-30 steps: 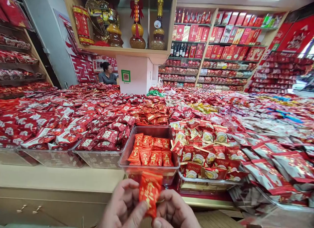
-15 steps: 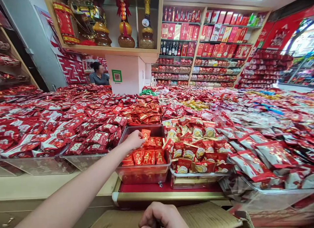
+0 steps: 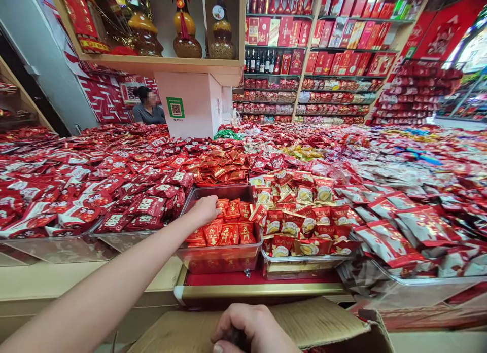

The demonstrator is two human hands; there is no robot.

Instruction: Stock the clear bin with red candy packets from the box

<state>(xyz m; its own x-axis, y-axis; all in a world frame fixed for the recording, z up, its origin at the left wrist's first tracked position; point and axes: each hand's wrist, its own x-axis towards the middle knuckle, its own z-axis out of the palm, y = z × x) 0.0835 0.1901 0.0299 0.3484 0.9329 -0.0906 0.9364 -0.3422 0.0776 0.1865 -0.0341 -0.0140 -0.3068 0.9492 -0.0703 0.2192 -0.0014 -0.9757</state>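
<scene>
My left hand (image 3: pixel 206 209) reaches into a clear plastic bin (image 3: pixel 222 255), its fingers closed at the edge of a small red packet (image 3: pixel 222 207) in the back row. Gold characters mark the red packets (image 3: pixel 225 234) standing in rows in front of it. Low in the view, my right hand (image 3: pixel 254 326) is curled with the thumb against the fingers, and its inside is dark and hidden. It sits over the flap of an open cardboard box (image 3: pixel 323 325).
A bin of durian-labelled packets (image 3: pixel 292 231) adjoins on the right, and dark red packets (image 3: pixel 148 206) are heaped on the left. Beyond lies a wide spread of wrapped sweets. A white pillar (image 3: pixel 194 104) rises behind, with a seated person (image 3: pixel 148 107) to its left.
The red packet at my left hand sits lower, in line with its row. My left fingertips have dropped behind it. The view has tilted down slightly; my right hand stays curled.
</scene>
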